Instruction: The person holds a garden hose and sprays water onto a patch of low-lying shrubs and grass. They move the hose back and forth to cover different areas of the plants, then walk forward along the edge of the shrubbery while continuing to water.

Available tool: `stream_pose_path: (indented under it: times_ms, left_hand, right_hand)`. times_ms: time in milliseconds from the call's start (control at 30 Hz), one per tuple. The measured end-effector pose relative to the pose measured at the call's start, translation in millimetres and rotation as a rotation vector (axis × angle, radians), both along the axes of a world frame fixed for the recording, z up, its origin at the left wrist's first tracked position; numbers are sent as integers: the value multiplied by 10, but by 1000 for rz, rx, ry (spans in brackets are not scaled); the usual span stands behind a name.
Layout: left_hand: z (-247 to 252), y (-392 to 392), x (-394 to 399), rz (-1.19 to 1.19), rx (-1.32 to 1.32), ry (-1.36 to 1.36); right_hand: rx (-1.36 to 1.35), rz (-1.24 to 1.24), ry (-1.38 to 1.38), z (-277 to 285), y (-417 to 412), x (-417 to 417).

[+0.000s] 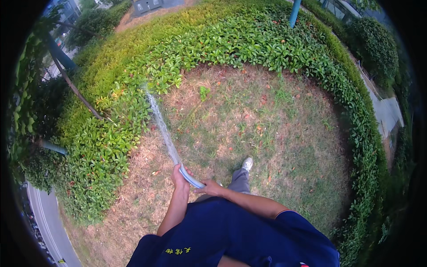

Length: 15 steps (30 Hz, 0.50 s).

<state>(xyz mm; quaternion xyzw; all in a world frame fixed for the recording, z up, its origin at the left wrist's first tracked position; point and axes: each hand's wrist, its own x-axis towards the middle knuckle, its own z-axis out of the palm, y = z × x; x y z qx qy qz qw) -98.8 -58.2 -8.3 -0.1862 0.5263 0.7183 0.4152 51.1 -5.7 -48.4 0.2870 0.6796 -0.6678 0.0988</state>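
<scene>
A clear plastic hose with a blue stripe (192,179) runs between my two hands in front of my waist. My left hand (181,177) is wrapped around it near its open end, while my right hand (212,188) grips it farther back. From the end a stream of water (162,126) shoots forward and to the left. It reaches the edge of the leafy green hedge (133,96), where it breaks into spray. The rest of the hose is hidden behind my hand and body.
Dry, patchy grass (233,123) with fallen leaves lies inside the curved hedge. A wooden prop (78,91) slants into the shrubs at left, and a blue post (294,13) rises at the top. Beyond the hedge are a road (50,223) at lower left and a paved path (387,113) at right.
</scene>
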Motion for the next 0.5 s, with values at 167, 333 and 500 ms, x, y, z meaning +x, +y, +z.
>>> stream_pose_path:
  times_ms: [167,333,500]
  left_hand:
    - [43,152,109,-31,-19,59]
    - [38,189,150,-50,4,38]
    - [-54,106,117,47,-22,19]
  right_hand:
    - [-38,-69,-7,-13,20,83]
    - [-61,-61,-75,205,113,119]
    - [-53,-66,-34,8,91,113]
